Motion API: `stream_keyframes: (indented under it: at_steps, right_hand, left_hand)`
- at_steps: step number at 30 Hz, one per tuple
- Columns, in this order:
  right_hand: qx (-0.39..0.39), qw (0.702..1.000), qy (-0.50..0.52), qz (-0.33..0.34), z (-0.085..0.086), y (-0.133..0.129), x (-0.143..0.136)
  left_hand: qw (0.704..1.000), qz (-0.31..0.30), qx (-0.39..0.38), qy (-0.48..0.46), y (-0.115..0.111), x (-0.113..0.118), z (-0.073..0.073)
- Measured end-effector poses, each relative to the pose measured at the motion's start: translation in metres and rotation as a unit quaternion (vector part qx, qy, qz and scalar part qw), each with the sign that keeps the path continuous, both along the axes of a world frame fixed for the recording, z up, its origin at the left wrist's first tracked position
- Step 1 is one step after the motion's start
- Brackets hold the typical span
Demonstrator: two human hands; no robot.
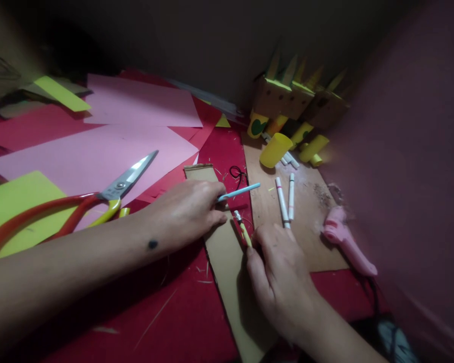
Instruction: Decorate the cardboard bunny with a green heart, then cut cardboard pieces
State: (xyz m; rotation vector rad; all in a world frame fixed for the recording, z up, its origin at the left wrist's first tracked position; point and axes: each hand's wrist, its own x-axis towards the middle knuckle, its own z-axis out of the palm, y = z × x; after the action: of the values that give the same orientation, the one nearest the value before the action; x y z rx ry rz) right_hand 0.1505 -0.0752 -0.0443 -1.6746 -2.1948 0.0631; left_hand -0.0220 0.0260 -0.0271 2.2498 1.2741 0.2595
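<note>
My left hand [191, 209] is closed, fingertips pinched around a thin light blue stick [244, 191] that points to the right. It rests over a long brown cardboard strip [227, 262], which runs toward me across the red surface. Closed too, my right hand [278, 272] grips a slim yellow stick [244, 231] with a whitish tip between thumb and forefinger, tilted over the strip's right edge. Its exact kind is unclear. Two white markers [282, 199] lie just beyond my right hand on a tan board [310, 247]. A small black loop [236, 174] lies beyond the strip.
Large scissors [123, 184] with red and yellow handles lie left on pink paper [136, 146]. Yellow-green paper [26, 206] is below them. Cardboard figures [276, 98] and yellow tubes [275, 150] stand at the back right. A pink glue gun [348, 239] lies right, its cord trailing toward me.
</note>
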Motion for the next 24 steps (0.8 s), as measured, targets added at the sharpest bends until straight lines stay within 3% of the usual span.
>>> stream_keyframes:
  at_steps: [17, 24]
  right_hand:
    - [0.005, 0.997, -0.072, 0.002, -0.002, -0.003, -0.008]
    - [-0.009, 0.997, -0.083, -0.007, -0.003, -0.003, -0.011]
  left_hand:
    - [0.999, 0.017, 0.039, -0.017, -0.005, 0.001, -0.009]
    - [0.999, 0.014, 0.038, 0.004, -0.007, 0.003, -0.006]
